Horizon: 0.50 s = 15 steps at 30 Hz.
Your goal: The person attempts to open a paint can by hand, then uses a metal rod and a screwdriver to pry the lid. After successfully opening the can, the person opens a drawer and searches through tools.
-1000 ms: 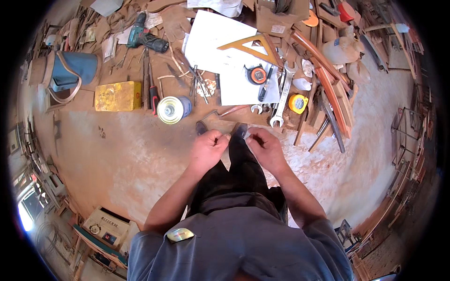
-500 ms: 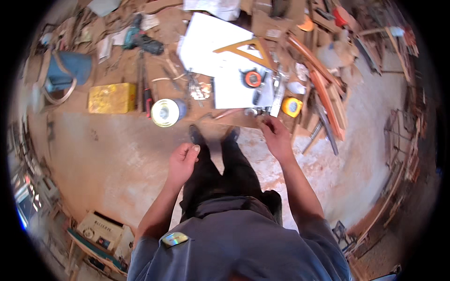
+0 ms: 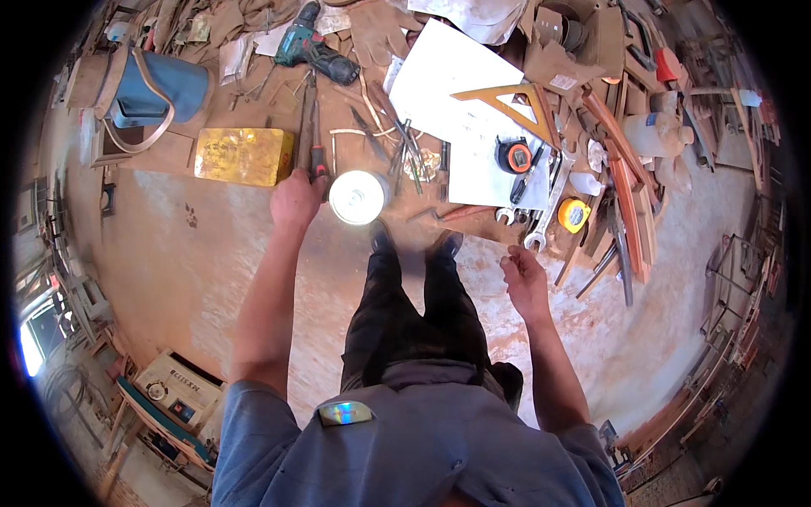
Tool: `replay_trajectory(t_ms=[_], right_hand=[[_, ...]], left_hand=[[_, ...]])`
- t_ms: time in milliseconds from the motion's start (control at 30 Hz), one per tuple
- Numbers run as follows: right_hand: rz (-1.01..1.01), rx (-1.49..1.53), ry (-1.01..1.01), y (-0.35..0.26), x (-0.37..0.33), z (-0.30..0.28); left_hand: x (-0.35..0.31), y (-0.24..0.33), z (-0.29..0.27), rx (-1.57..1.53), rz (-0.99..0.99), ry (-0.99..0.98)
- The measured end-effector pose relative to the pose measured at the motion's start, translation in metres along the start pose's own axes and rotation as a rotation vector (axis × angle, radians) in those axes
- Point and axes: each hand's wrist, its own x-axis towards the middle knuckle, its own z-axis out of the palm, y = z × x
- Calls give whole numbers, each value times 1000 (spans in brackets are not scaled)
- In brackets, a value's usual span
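Observation:
My left hand is at the bench's front edge, its fingers curled over the near ends of a long dark flat tool like a file and a tool with a red-and-black handle. Which of these it grips, if either, is hidden. Just right of it stands a round can with a pale, bright top; a yellow box lies to its left. My right hand hangs in front of the edge, fingers loosely bent and apart, holding nothing visible. Nearest to it is an open-end wrench.
On white paper lie a tan set square and a round black-and-orange tool. A yellow tape measure sits beside reddish wooden strips. A cordless drill and a blue bucket stand farther left.
My left hand has moved forward and left, from above the floor to the tools beside the yellow box. My right hand has drawn back from the small metal tools at the bench edge.

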Motion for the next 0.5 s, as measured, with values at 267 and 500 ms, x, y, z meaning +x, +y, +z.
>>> replay_trajectory(t_ms=[267, 500], right_hand=[[35, 50, -2, 2, 6, 14], [-13, 16, -28, -25, 11, 21]], left_hand=[[3, 12, -6, 84, 8, -81], [-2, -24, -9, -540, -108, -226]])
